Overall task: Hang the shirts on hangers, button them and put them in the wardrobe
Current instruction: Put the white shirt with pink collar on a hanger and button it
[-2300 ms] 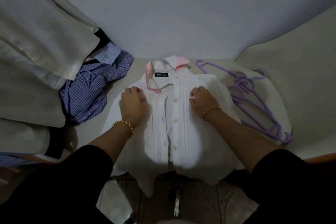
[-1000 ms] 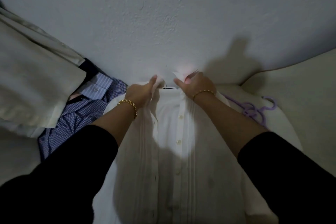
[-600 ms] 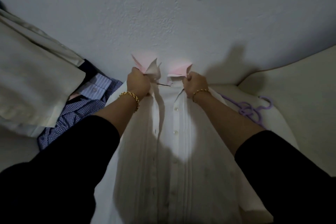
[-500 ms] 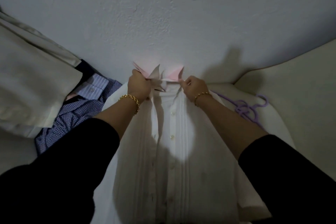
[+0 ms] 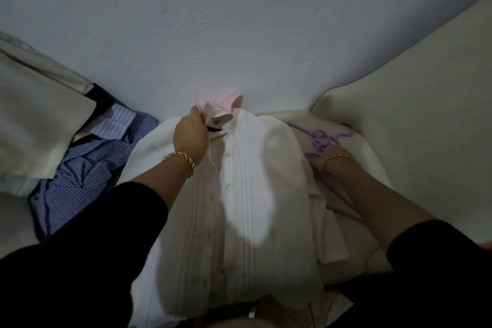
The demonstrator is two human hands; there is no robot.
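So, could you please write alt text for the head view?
A person's left hand grips the collar of a white shirt; the right hand is at the purple hangers beside it. A blue shirt lies left.

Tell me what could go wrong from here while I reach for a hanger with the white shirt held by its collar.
1. The purple hangers lie bunched with their hooks overlapping, so pulling one may drag the others along.
2. Only the left hand grips the collar, so the white shirt could slump or slide off the near edge.
3. The shirt's shoulder hides the right hand fingers, so its hold on a hanger cannot be checked.
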